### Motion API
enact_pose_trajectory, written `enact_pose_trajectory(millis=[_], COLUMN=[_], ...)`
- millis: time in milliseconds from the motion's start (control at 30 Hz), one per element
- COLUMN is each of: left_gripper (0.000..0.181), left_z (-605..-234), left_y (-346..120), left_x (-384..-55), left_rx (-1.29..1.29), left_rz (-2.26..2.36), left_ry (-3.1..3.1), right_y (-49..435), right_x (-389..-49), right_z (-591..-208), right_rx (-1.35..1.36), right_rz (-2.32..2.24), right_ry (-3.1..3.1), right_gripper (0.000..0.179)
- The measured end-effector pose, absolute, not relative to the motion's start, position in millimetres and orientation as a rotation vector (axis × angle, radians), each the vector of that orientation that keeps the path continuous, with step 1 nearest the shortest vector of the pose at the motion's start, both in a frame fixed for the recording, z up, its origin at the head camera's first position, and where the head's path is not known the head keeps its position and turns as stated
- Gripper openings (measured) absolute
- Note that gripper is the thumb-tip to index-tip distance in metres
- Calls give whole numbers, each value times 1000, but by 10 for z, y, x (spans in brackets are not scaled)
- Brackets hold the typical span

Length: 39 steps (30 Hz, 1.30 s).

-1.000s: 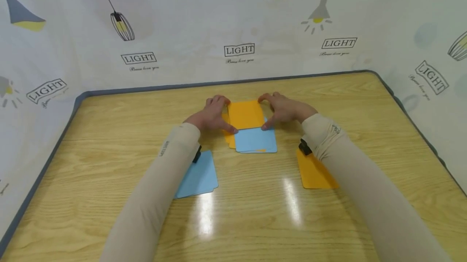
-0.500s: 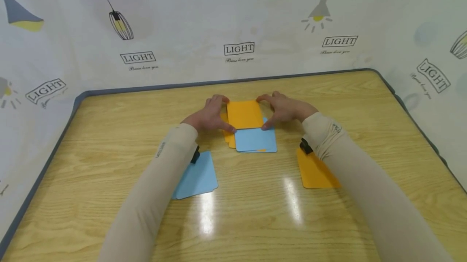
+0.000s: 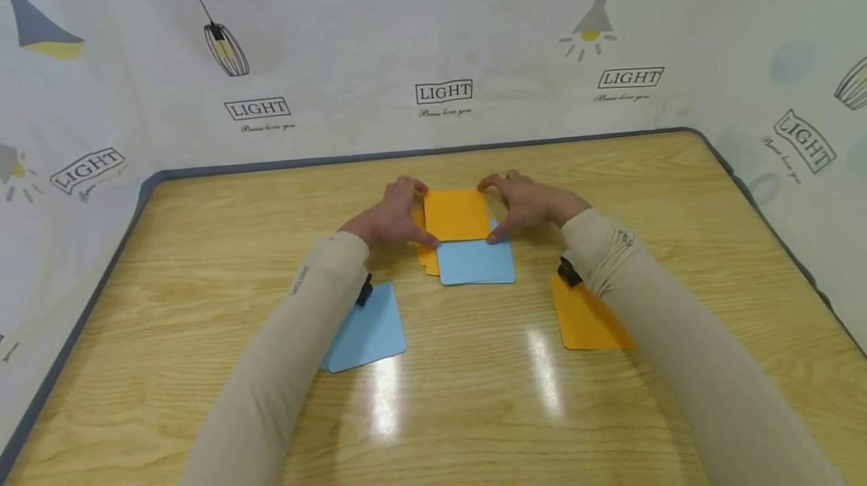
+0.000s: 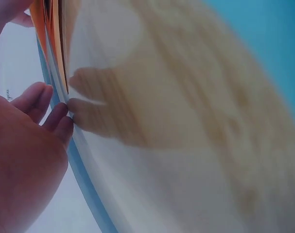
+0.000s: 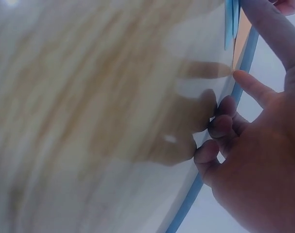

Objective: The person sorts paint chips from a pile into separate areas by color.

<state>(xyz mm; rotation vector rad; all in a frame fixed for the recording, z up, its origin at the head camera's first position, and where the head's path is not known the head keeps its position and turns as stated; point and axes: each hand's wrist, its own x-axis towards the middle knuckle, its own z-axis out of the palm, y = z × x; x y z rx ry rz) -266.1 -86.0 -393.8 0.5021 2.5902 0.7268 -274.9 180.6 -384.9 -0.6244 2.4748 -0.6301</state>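
At the back middle of the table, an orange square card (image 3: 456, 215) lies over the far part of a blue card (image 3: 477, 262). More orange cards (image 3: 427, 260) stick out at the left beneath them. My left hand (image 3: 393, 217) holds the top orange card's left side, thumb at the near corner and index finger at the far one. Opposite it, my right hand (image 3: 531, 201) holds the right side the same way. In the left wrist view the cards (image 4: 51, 29) appear edge-on beside the fingers; in the right wrist view, blue card edges (image 5: 230, 24) show near the thumb.
Nearer to me, a small stack of blue cards (image 3: 369, 332) lies partly under the left forearm. An orange card or stack (image 3: 589, 317) lies partly hidden by the right forearm. A patterned white curtain (image 3: 352, 42) encloses the wooden table (image 3: 467, 411) at the back and sides.
Both hands stay in place around the orange card. The thin orange strip at the blue card's near edge shows less than before.
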Motion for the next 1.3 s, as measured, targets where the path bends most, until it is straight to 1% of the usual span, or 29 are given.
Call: enact_pose_trajectory(millis=[100, 300, 600, 867, 1300], left_gripper=[90, 91, 92, 93, 95], left_z=[-3935, -3920, -3916, -3902, -3900], left_y=[-858, -857, -848, -846, -832], left_x=[-2662, -2646, -2624, -2614, -2617], left_rx=[509, 491, 513, 558, 583], left_rz=[724, 744, 830, 873, 858], left_ry=[2591, 2581, 2555, 2570, 2589], right_y=[1803, 1803, 1814, 1810, 1853], right_x=[-2760, -2759, -2759, -2768, -2775], right_z=[-3860, -3878, -3882, -3900, -3950], right_rx=[-620, -616, -622, -618, -604], right_rz=[-627, -609, -634, -591, -641], right_ry=[2477, 2492, 2480, 2501, 2512], right_gripper=[94, 103, 93, 104, 103])
